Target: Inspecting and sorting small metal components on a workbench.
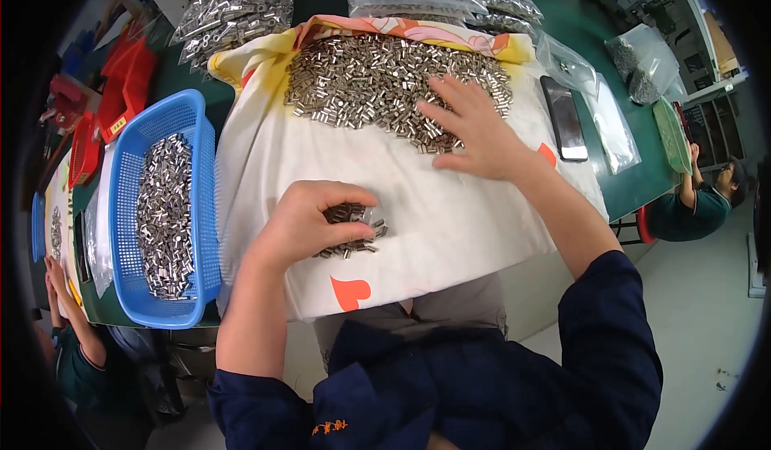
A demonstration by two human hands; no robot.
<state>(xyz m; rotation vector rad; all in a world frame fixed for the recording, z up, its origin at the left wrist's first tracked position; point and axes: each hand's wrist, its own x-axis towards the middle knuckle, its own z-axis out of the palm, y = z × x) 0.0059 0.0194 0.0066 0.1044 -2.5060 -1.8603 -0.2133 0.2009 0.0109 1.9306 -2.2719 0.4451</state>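
Cupping shiny metal cylinders (347, 250) on creased white cloth (434, 225), left hand (313, 218) with grip curved wide, right hand (480, 138) splayed

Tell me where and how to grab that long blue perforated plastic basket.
Probably the rim at both short ends, coming from outside: the long blue perforated plastic basket is open-topped, its rim stands above the small silver metal pieces, and its right long side lies beside the white patterned cloth.

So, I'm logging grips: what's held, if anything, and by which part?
The right hand looks empty, spread at the large pile. The left hand curls around the small pile; whether it grips any piece is unclear.
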